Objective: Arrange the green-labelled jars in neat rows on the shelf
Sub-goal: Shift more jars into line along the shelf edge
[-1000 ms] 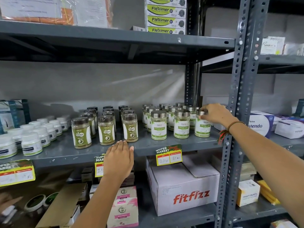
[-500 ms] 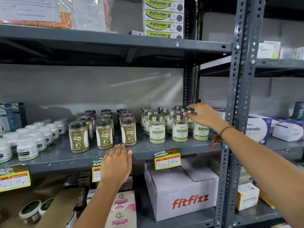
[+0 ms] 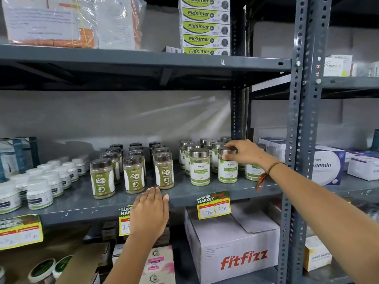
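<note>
Green-labelled jars with silver lids stand in rows on the right part of the grey metal shelf [image 3: 184, 198]. My right hand [image 3: 244, 150] grips the lid of the front middle jar [image 3: 227, 171]. Another front jar [image 3: 200, 170] stands just left of it, and a third [image 3: 253, 173] is partly hidden behind my wrist. Three rows of dark-lidded Gaska jars [image 3: 134, 175] stand further left. My left hand [image 3: 150, 212] lies flat on the shelf's front edge, fingers together, holding nothing.
White bottles [image 3: 39, 193] fill the shelf's left end. Price tags [image 3: 214, 206] hang from the front edge. A fitfizz carton [image 3: 235, 249] sits on the shelf below. A perforated upright post [image 3: 301, 140] stands to the right, with boxes [image 3: 328, 167] beyond it.
My right hand has moved left from the rightmost front jar to the middle front jar and closed on its lid. My left hand stays on the shelf edge.
</note>
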### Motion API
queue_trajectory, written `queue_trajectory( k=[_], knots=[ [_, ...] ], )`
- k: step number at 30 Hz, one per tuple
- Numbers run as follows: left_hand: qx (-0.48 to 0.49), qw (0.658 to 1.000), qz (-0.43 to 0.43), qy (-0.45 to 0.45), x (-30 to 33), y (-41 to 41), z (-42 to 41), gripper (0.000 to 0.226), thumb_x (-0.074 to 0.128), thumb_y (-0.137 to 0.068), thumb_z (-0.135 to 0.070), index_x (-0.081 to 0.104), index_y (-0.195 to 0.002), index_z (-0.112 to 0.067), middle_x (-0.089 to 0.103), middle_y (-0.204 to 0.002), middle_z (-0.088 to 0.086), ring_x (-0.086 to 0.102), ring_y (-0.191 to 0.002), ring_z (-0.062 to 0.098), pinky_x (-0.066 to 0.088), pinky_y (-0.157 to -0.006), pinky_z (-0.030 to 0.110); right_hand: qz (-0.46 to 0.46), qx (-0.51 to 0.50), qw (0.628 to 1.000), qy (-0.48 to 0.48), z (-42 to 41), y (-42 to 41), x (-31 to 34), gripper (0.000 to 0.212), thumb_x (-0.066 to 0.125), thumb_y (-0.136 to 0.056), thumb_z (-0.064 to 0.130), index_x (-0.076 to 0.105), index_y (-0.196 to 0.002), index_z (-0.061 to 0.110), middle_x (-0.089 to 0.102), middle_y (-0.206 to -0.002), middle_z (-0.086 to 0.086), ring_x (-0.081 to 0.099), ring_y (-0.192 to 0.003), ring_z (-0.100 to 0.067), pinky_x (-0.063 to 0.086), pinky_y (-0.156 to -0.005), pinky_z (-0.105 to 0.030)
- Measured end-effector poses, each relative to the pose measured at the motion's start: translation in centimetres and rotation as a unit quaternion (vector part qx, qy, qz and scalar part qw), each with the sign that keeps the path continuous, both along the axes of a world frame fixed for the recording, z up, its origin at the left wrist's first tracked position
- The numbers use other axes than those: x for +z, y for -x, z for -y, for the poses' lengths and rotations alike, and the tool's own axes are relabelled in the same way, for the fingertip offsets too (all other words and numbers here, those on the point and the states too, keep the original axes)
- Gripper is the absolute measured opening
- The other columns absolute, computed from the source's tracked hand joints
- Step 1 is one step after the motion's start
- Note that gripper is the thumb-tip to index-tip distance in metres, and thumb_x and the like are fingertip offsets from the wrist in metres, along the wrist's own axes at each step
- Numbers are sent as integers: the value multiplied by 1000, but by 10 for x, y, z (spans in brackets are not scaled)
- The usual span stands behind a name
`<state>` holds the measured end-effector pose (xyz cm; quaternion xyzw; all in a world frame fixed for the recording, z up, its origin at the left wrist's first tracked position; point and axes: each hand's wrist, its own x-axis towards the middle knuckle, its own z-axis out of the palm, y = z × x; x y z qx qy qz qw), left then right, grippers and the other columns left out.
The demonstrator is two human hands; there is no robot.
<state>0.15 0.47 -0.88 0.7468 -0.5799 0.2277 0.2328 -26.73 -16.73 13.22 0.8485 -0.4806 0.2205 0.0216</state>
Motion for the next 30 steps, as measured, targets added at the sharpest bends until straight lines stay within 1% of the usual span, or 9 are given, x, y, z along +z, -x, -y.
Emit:
queue_trajectory(
  k=[5,7,9,11,14,17,20,27,30],
  knots=[
    [-2,1000,-3,3,1,1,-1,57,26,-94,-40,59,-120,-2,65,-122,17,59,-116,28,48,-100,43,8,12,1000,-21,2,1,1,61,66,-83,56,60,-130,17,67,-123,-6,62,-110,-24,50,-96,-40],
    [0,1000,1,5,0,1,-1,53,29,-96,-38,59,-121,-2,65,-122,17,59,-116,28,47,-100,43,3,12,1000,-21,1,0,3,68,66,-82,58,56,-136,19,65,-129,-7,61,-115,-26,47,-101,-42],
    [2,1000,0,3,0,1,0,51,30,-97,-38,56,-124,-3,63,-126,15,56,-119,26,45,-103,42,1,0,1000,15,-2,-3,5,78,64,-80,62,47,-144,20,60,-138,-7,57,-124,-28,38,-111,-45],
    [4,1000,-1,1,0,0,1,53,27,-97,-40,54,-127,-5,61,-129,13,54,-122,25,42,-105,40,9,0,996,91,-10,-13,8,81,59,-82,65,43,-147,20,57,-143,-6,53,-130,-27,26,-117,-49],
    [7,1000,0,-5,-1,0,3,56,22,-97,-42,49,-131,-8,57,-135,11,49,-127,22,37,-109,38,42,65,986,146,-28,-44,13,78,55,-85,65,43,-148,20,52,-147,-4,49,-134,-25,28,-117,-49],
    [6,1000,-2,-2,-1,-1,3,57,19,-97,-43,48,-132,-8,55,-136,11,48,-128,22,36,-110,38,43,147,981,123,-45,-85,14,69,55,-90,56,42,-149,21,49,-151,-3,46,-137,-23,36,-114,-43],
    [11,1000,-2,-6,0,0,4,59,16,-96,-44,45,-134,-10,52,-140,9,45,-130,21,34,-111,36,18,194,977,89,-56,-124,10,61,54,-94,47,42,-148,21,50,-149,-5,47,-136,-24,39,-111,-42],
    [14,1000,-10,-13,-1,-1,5,59,14,-96,-44,41,-137,-11,48,-143,7,40,-133,20,31,-113,36,-51,190,980,7,-55,-172,4,66,63,-92,39,40,-150,18,45,-152,-12,44,-138,-30,36,-113,-39],
    [15,1000,-10,-14,-2,-1,5,59,14,-97,-44,41,-137,-11,48,-143,8,39,-133,20,30,-113,36,-20,194,980,-32,-51,-176,4,64,69,-87,40,50,-145,20,50,-150,-8,46,-137,-28,37,-112,-35]
  ],
)
